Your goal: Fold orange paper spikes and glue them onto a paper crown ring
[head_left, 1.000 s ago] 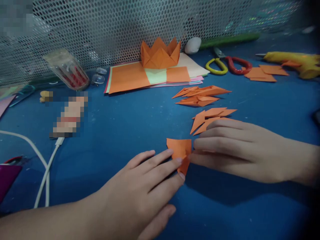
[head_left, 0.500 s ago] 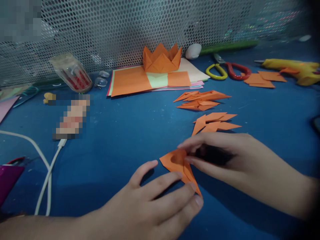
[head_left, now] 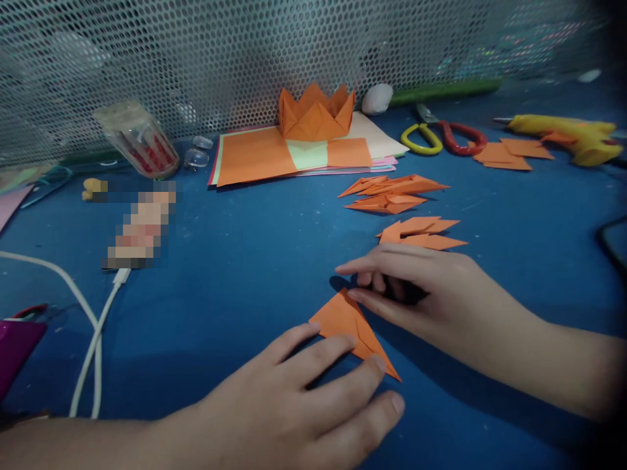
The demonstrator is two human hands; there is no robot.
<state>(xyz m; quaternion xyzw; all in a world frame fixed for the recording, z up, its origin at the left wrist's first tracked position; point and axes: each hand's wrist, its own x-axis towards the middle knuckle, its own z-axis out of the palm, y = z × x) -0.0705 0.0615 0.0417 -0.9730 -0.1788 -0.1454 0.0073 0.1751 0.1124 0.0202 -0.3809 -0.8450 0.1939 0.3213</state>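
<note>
A small orange paper piece (head_left: pixel 349 325), folded to a point, lies on the blue table (head_left: pixel 255 261) between my hands. My left hand (head_left: pixel 298 405) rests flat with fingers spread, its fingertips pressing the piece's lower edge and tip. My right hand (head_left: pixel 421 294) comes in from the right, thumb and forefinger stretched to the piece's upper corner, the other fingers curled under. Two heaps of folded orange pieces, a nearer heap (head_left: pixel 421 234) and a farther heap (head_left: pixel 392 191), lie just beyond my right hand.
An orange paper crown (head_left: pixel 316 112) sits on a stack of coloured sheets (head_left: pixel 249 156) by the mesh wall. Scissors (head_left: pixel 443 136), orange squares (head_left: pixel 509 153) and a yellow glue gun (head_left: pixel 573 136) lie at the right. A plastic jar (head_left: pixel 137 140) and white cable (head_left: pixel 93 326) are left.
The orange piece went from a squarish shape to a flattened pointed triangle. My right hand lifted a flap, then lowered it and pressed at the top corner. My left hand slid down along the piece.
</note>
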